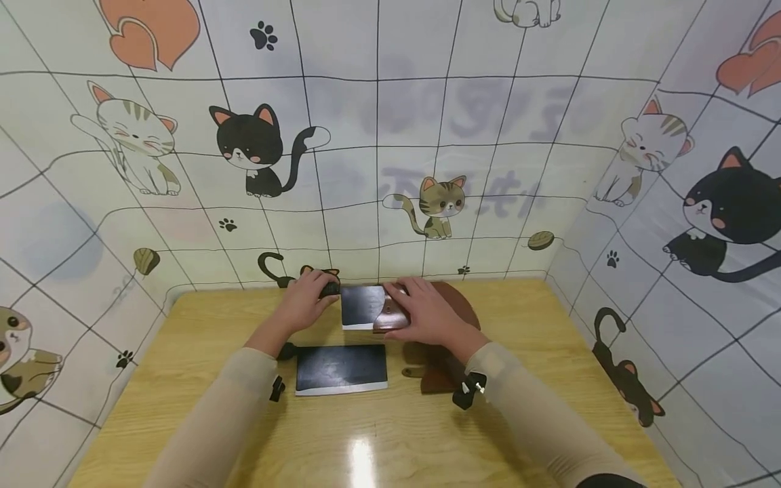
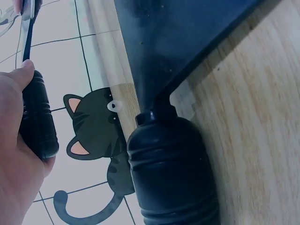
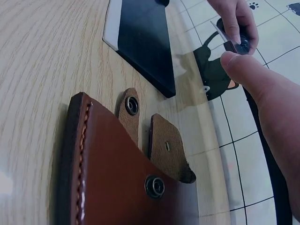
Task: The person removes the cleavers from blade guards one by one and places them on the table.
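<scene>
My left hand [image 1: 308, 298] grips the black ridged handle [image 2: 38, 115] of a cleaver, whose dark blade [image 1: 361, 303] has a bright lower edge. Over that blade's right end sits a brown leather sheath [image 1: 392, 314], which my right hand [image 1: 430, 315] holds, thumb and fingers on opposite edges. How far the blade reaches inside is hidden. Nearer on the table lies a second cleaver [image 1: 342, 368], its black handle [image 2: 173, 168] to the left. Beside it, below my right wrist, rests another brown leather sheath [image 3: 122, 173] with metal snaps and its straps undone.
A round-edged brown thing [image 1: 459, 301], partly covered by my right hand, lies at the back of the wooden table [image 1: 305, 440]. Close behind the table's far edge rises a cat-print sheet [image 1: 378, 156], which also encloses both sides.
</scene>
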Demonstrator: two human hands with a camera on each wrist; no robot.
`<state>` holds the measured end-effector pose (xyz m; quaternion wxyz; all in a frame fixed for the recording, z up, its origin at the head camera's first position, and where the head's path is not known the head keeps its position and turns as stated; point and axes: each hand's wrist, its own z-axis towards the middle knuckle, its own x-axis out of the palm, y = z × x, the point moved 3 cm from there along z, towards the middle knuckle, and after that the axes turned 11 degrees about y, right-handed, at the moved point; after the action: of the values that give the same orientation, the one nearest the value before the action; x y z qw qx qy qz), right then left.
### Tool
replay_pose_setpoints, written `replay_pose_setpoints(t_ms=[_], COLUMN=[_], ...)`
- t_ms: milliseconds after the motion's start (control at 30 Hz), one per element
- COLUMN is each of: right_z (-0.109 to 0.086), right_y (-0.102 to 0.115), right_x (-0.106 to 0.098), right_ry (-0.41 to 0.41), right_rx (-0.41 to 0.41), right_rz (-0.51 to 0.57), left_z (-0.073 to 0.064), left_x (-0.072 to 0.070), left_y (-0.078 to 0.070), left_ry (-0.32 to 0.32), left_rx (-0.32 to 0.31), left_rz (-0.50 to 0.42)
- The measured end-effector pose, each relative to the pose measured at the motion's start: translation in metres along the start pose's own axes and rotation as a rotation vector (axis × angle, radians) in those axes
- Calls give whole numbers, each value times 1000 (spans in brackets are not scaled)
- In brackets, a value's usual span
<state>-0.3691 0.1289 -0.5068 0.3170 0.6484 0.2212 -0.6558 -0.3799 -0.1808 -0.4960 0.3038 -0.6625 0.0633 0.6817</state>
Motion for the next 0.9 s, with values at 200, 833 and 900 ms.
replay_pose_setpoints(t_ms=[200,833,900], right_z=[0,-4,-4], right_y=[-2,-2,-1], right_x=[2,1,1], right_ry=[12,-4,-10], right_rx=[-35,-63,-71], right_rz=[3,10,15], left_z=[0,-2,-2], left_x=[3,5,6], left_y=[2,1,3], left_ry=[52,32,32], left_rx=[-36,-3,-4], left_rz=[-12,-29,-29])
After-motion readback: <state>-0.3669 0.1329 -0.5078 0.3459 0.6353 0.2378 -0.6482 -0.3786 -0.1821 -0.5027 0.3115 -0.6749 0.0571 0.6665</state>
